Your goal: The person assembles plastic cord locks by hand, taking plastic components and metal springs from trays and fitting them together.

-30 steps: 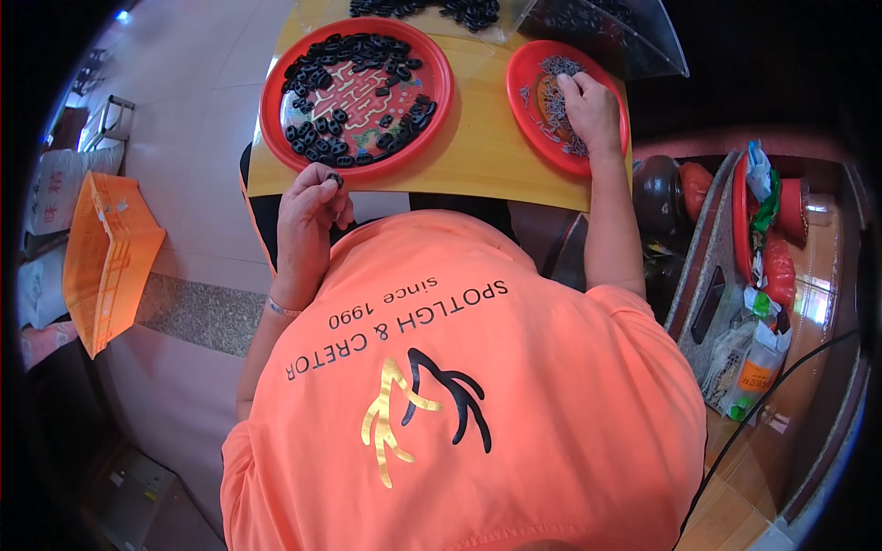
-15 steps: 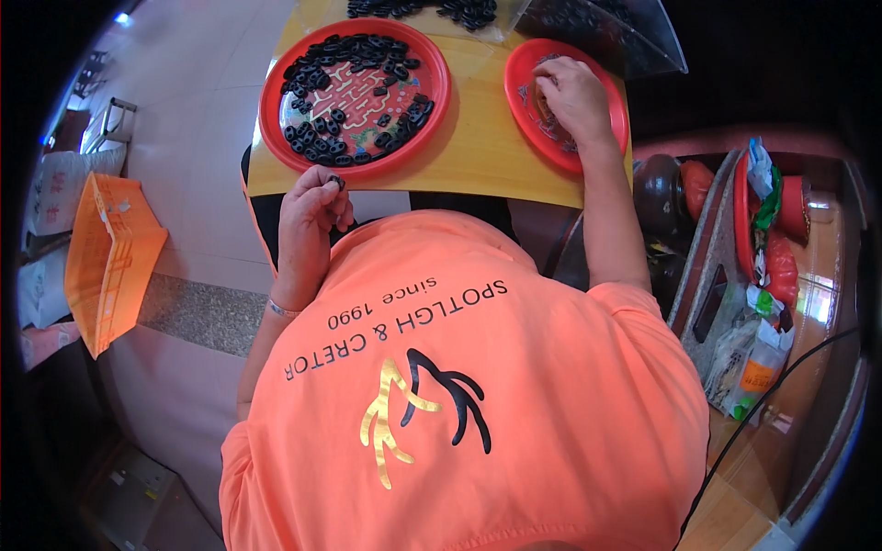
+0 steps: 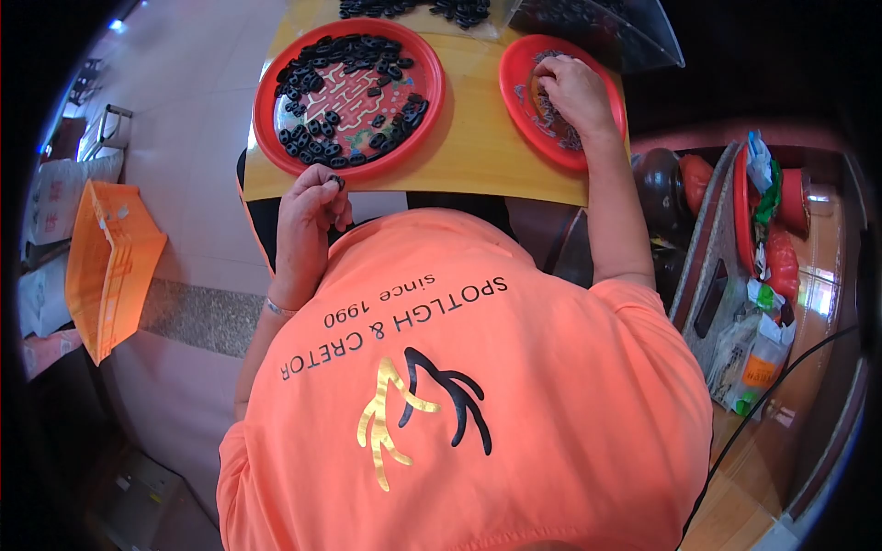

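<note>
My left hand (image 3: 310, 213) is closed just below the table's front edge, with a small black two-holed piece (image 3: 337, 182) pinched between thumb and fingertip. Close by, many similar black pieces (image 3: 308, 138) lie in a ring on a large red tray (image 3: 439, 87) with a gold pattern. My right hand (image 3: 577, 95) reaches over a smaller red tray (image 3: 517, 78) on the right, fingertips drawn together among tiny greyish bits (image 3: 568, 138), too small to name. Whether those fingertips hold one of the bits is hidden.
Both trays stand on a yellow wooden table (image 3: 478, 110). Behind them are more black pieces (image 3: 459, 11) and a clear plastic bin (image 3: 643, 41). An orange crate (image 3: 115, 266) sits on the left. At the right, a ledge holds a phone (image 3: 710, 298) and plastic bags (image 3: 749, 363).
The whole view has shifted slightly. My right fingertips have moved a little within the small tray. My left hand keeps its pinch on the black piece.
</note>
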### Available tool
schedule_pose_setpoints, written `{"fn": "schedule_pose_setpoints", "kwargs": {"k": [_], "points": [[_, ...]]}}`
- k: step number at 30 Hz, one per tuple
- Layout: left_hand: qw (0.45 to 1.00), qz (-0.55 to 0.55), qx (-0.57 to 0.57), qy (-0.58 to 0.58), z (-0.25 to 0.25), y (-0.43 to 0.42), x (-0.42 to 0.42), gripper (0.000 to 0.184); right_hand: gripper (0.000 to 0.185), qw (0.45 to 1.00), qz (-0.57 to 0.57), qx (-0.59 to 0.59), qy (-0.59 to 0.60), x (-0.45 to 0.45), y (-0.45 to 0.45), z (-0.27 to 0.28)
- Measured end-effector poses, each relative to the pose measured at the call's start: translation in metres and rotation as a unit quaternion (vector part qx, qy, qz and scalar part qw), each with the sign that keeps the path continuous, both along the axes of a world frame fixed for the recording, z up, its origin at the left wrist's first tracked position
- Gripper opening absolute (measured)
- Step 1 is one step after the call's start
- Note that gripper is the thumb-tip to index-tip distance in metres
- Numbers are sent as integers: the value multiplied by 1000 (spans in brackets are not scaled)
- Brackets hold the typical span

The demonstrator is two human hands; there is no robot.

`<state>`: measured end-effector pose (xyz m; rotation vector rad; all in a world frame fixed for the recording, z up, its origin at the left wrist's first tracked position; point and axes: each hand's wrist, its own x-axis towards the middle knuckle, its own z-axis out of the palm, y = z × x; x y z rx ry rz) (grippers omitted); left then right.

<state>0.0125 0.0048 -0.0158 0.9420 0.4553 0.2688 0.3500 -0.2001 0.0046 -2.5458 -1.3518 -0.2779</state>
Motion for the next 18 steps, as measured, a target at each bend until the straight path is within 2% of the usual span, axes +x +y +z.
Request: {"fn": "schedule_pose_setpoints", "kwargs": {"k": [3, 6, 9, 12, 15, 18], "points": [[1000, -3, 0, 2, 1, 1, 2, 9, 19, 999, 7, -3, 39, -4, 4, 4], [1000, 5, 2, 9, 1, 1, 2, 9, 20, 994, 8, -77, 79, -6, 12, 3], [1000, 19, 0, 18, 4, -2, 3, 9, 21, 995, 20, -91, 27, -5, 18, 0], [1000, 17, -1, 17, 3, 0, 5, 10, 20, 988, 10, -152, 28, -8, 28, 8], [1000, 14, 4, 25, 5, 0, 3, 11, 19, 989, 32, -143, 7, -7, 32, 4], [1000, 8, 0, 12, 2, 0, 1, 10, 23, 978, -3, -208, 25, -11, 39, 10]]}}
